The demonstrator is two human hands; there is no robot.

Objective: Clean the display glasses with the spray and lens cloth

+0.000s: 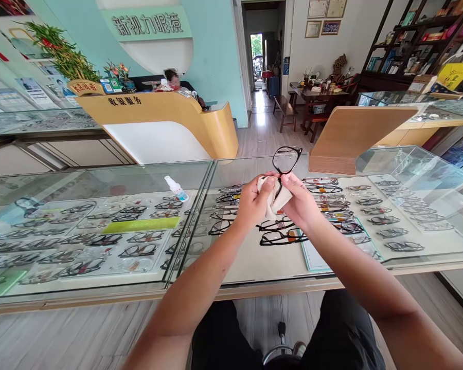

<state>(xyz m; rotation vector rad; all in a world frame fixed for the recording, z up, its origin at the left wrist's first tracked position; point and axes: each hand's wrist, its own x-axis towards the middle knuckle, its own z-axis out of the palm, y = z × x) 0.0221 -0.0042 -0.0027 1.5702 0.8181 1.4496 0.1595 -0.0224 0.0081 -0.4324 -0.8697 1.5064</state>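
Note:
A pair of black-framed glasses [286,159] is held up above a glass display counter [100,177]. One lens sticks out above my hands; the other is wrapped in a pale cleaning cloth [274,199]. My left hand [253,201] is closed, pinching the cloth against the covered lens. My right hand [301,201] is closed too, gripping the frame and the cloth from the right. Both hands touch in the middle.
The case below holds several rows of glasses. A small white spray bottle [176,188] lies on the glass at left. A wooden stand [351,139] sits on the counter behind my hands. A person sits behind the yellow reception desk [170,115]. Shelves and a table stand at back right.

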